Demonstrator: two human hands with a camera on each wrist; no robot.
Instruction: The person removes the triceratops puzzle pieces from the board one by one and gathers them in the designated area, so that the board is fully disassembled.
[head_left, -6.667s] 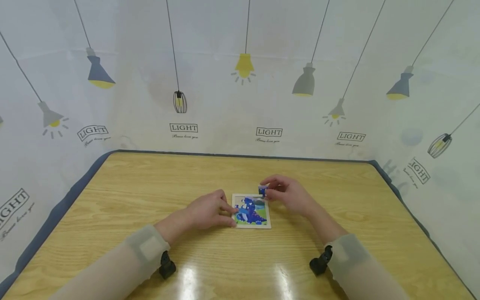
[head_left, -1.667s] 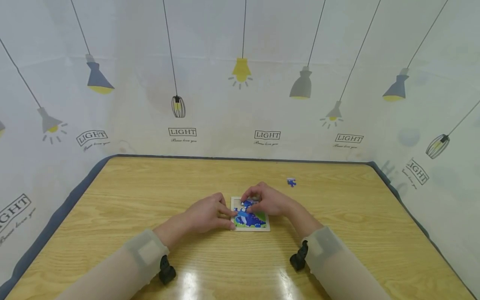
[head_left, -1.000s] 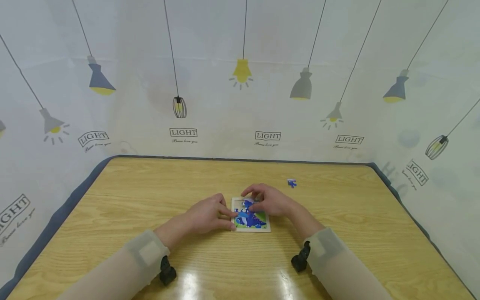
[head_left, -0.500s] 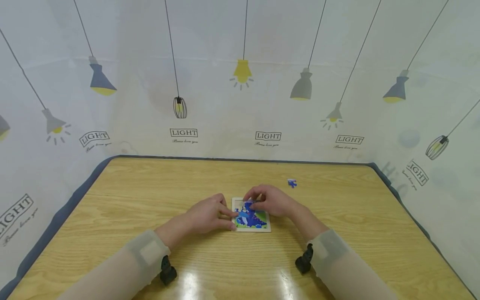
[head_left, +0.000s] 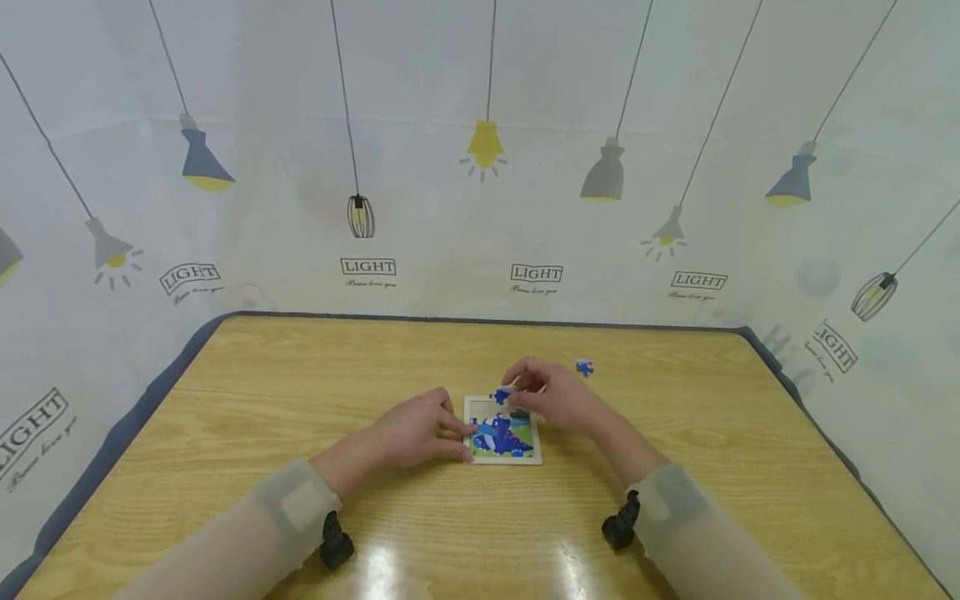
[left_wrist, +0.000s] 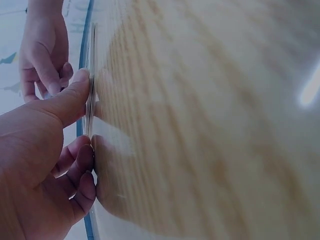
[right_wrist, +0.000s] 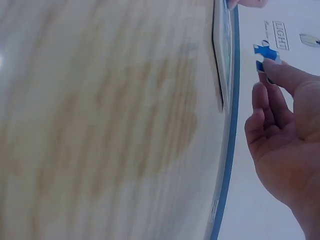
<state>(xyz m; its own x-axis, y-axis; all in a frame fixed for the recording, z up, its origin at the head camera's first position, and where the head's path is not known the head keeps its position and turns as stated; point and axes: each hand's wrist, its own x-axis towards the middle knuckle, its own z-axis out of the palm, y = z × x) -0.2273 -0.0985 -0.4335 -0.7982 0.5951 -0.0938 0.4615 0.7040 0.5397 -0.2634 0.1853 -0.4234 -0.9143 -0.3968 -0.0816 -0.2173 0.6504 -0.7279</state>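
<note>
A square jigsaw puzzle board (head_left: 538,450) with a pale frame and a blue dinosaur picture lies on the table; a bare part shows along its upper side. My left hand (head_left: 416,427) holds the board's left edge with thumb and fingers, as the left wrist view also shows for the left hand (left_wrist: 40,145). Between thumb and fingers of my right hand (head_left: 558,396) a blue puzzle piece (head_left: 502,396) is pinched, raised over the board's top edge. The right wrist view shows that puzzle piece (right_wrist: 265,51) clear of the board. A loose puzzle piece (head_left: 584,367) lies farther back on the right.
The wooden table (head_left: 300,367) has a dark blue edge. Behind and beside it hangs a pale wall covering (head_left: 435,167) printed with lamps. A small black camera (head_left: 620,525) sits on the right wrist, another camera (head_left: 335,542) on the left.
Since 6.7 seconds ago, a piece has come to lie at the back right. In the last second my right hand has lifted a piece up off the board. The left hand stays put.
</note>
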